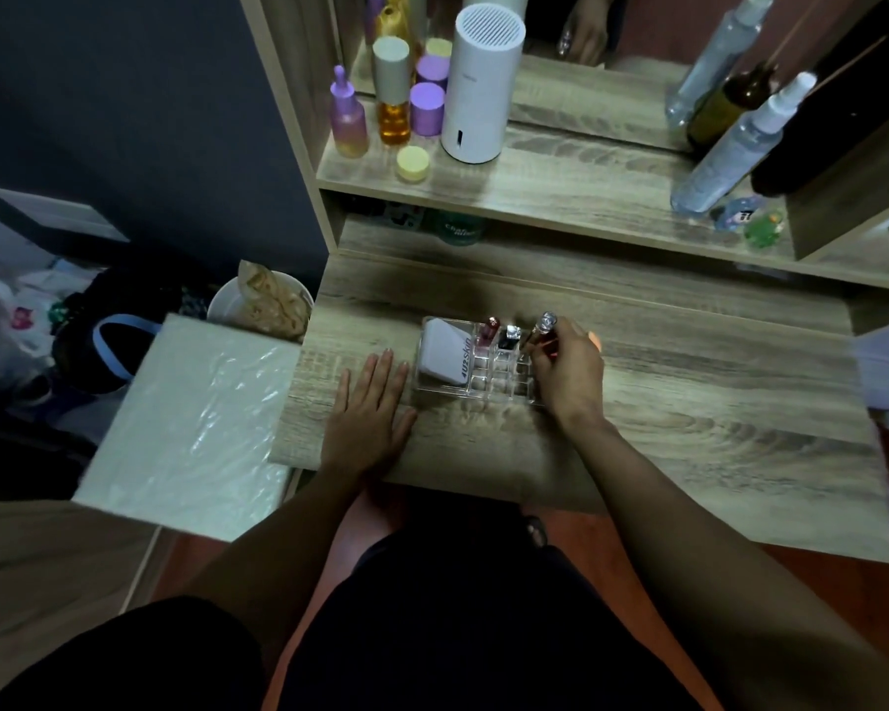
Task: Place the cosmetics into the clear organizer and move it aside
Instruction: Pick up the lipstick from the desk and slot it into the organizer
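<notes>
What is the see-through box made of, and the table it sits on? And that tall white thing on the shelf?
The clear organizer looks like hard glossy plastic, perhaps acrylic: you see the table through its walls. The table looks like wood or a wood-print board, matte, with grey-brown grain lines. The tall white cylinder seems smooth matte plastic, with slots in its top.

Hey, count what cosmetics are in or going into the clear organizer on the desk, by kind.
White flat compact case, in the clear plastic organizer: 1
Red-capped tube: 1
Black bottle with silver cap: 1
Slim silver-topped tube, held by the right hand: 1
Total: 4
</notes>
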